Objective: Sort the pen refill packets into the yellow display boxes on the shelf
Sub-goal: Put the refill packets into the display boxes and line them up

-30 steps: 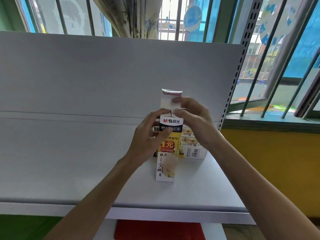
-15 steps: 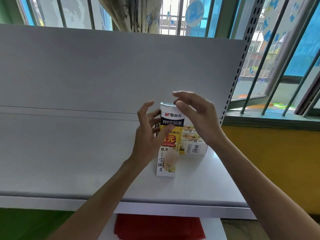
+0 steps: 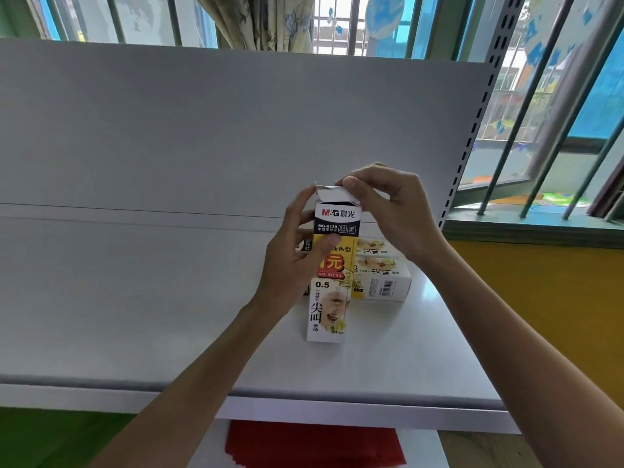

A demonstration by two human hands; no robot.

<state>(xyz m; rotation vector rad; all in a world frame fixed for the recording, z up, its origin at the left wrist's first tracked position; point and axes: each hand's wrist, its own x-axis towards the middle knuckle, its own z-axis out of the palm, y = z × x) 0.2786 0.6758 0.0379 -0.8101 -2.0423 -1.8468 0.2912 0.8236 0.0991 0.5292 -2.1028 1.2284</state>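
The right hand (image 3: 398, 214) now pinches the box (image 3: 328, 312) flap.

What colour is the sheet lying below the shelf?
The sheet is red; the head view shows it.

The right hand (image 3: 391, 211) now pinches the flap (image 3: 332, 196) atop the box (image 3: 329, 298).
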